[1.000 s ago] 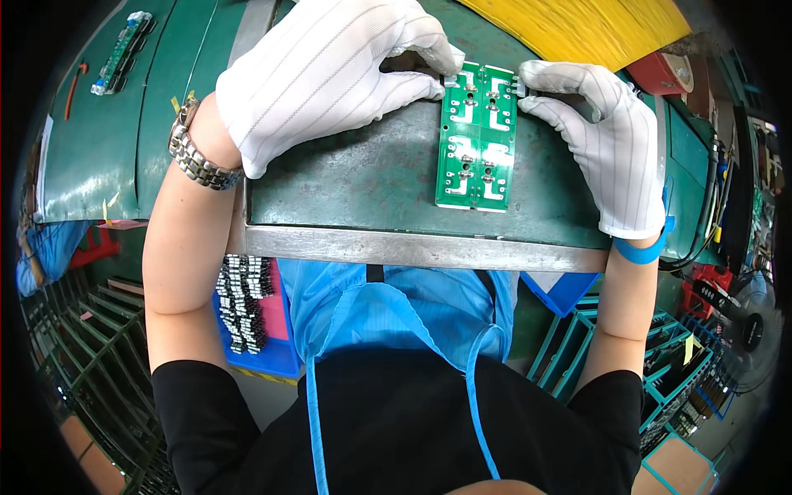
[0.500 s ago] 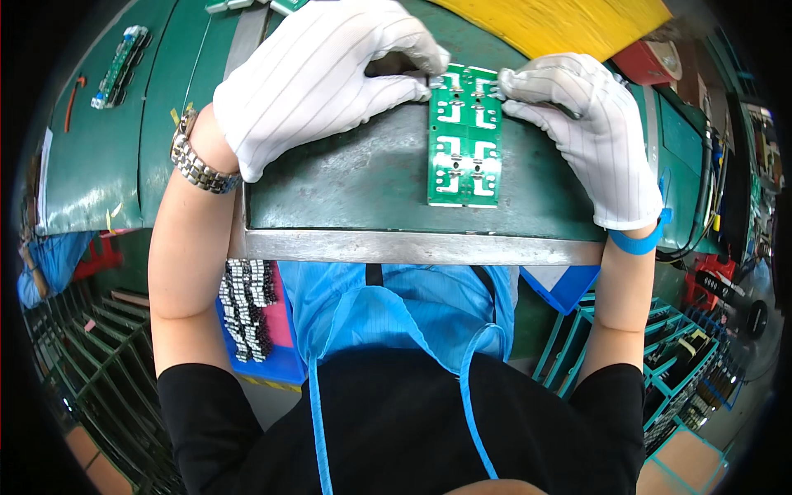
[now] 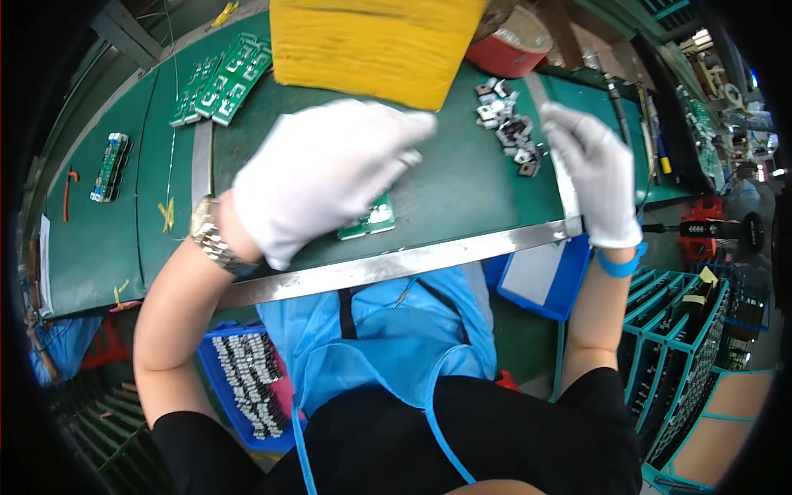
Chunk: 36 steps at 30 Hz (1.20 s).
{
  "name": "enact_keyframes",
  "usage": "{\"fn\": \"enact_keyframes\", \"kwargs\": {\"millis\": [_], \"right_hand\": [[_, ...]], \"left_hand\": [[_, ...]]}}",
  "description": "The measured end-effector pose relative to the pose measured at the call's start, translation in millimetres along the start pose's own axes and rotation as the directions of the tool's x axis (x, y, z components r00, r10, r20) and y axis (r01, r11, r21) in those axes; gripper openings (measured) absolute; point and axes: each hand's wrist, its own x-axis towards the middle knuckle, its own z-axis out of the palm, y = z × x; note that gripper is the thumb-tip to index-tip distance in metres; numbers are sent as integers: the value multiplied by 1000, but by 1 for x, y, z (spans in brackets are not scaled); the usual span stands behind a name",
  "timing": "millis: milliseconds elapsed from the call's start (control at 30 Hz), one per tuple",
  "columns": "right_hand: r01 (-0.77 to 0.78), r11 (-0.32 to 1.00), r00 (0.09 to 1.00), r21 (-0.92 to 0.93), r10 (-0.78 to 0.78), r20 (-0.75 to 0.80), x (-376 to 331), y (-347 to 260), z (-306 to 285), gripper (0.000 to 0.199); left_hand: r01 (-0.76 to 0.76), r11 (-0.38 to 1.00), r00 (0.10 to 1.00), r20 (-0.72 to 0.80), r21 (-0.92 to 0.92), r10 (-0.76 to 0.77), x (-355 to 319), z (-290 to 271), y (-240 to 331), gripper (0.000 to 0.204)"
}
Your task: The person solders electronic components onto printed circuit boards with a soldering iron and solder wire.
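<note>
My left hand [image 3: 322, 173], in a white glove, is raised over the green bench with its fingers drawn together. If a small part is between the fingertips, I cannot make it out. Beneath it a green circuit board [image 3: 375, 221] lies near the front edge, mostly covered by the glove. My right hand [image 3: 590, 169], also gloved, hovers at the bench's right side, its fingers smeared by motion. Left of those fingers lies a loose pile of small black and white components [image 3: 511, 128], apart from the hand.
Several green circuit boards [image 3: 231, 82] lie stacked at the back left, beside a yellow bin [image 3: 371, 49]. A red round container [image 3: 511, 49] stands at the back right. A populated board strip [image 3: 110, 169] rests far left. Blue trays [image 3: 549, 285] sit below the metal bench edge [image 3: 396, 260].
My right hand has left the circuit board and moved right, past the component pile. My left hand now covers most of the board. The view has shifted, bringing the pile and stacked boards into sight.
</note>
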Motion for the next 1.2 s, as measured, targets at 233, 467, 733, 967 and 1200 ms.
{"fn": "enact_keyframes", "kwargs": {"millis": [233,467,733,967,1200], "right_hand": [[-4,943,1000,-334,12,20,-36,-27,21,56],[34,986,997,-161,-45,-65,-53,-6,23,49],[143,917,939,-371,-244,-242,-44,-9,22,49],[188,977,933,96,-147,-330,-36,-40,39,30],[218,955,972,203,-230,39,-60,-38,41,36]], "left_hand": [[44,957,954,272,288,-126,90,72,17,39],[16,967,989,138,254,-52,95,79,15,32],[54,983,985,153,177,-81,85,70,18,22],[6,1000,997,-79,29,-3,77,70,0,18],[184,955,981,-13,-234,-192,15,-9,1,35]]}}
